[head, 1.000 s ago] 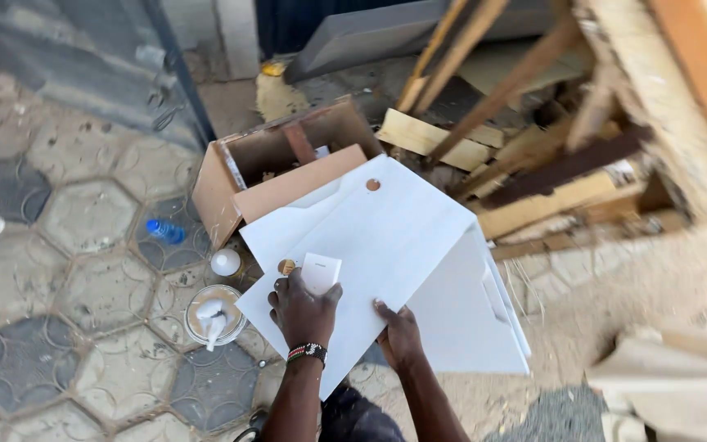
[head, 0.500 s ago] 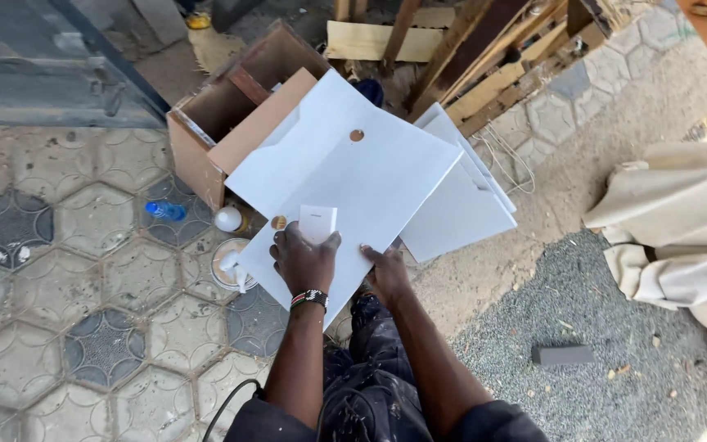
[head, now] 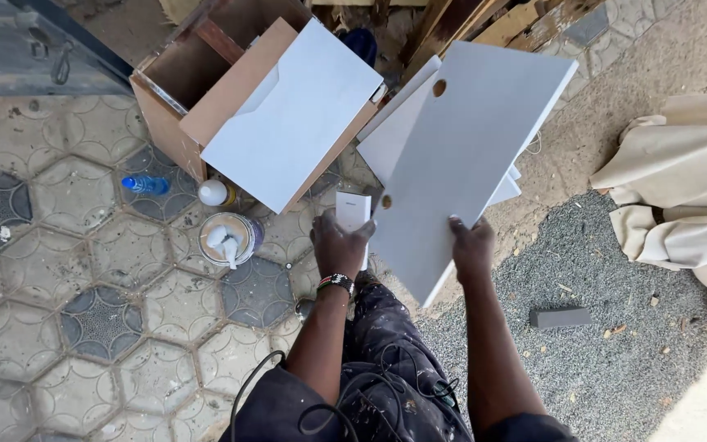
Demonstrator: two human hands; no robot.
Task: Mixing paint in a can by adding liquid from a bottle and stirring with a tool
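My right hand (head: 472, 247) grips the lower edge of a white board (head: 468, 155) with a round hole near its top, holding it tilted in the air. My left hand (head: 337, 244), with a wristband, holds a small white rectangular block (head: 352, 211) and also touches the board's lower left edge near a small brass fitting. Beneath the lifted board lie other white panels (head: 394, 135). To the left, another white panel (head: 292, 115) leans on an open wooden box (head: 182, 82).
A round white tub (head: 228, 237) with a brush in it, a small white bottle (head: 215, 193) and a blue plastic bottle (head: 145, 185) stand on the hexagon paving. A grey block (head: 560, 317) lies on gravel. Beige cloth (head: 681, 188) is piled at right; wooden slats lie behind.
The board has swung up and to the right, uncovering the white panel that leans on the wooden box. The view has shifted so more gravel and the cloth show.
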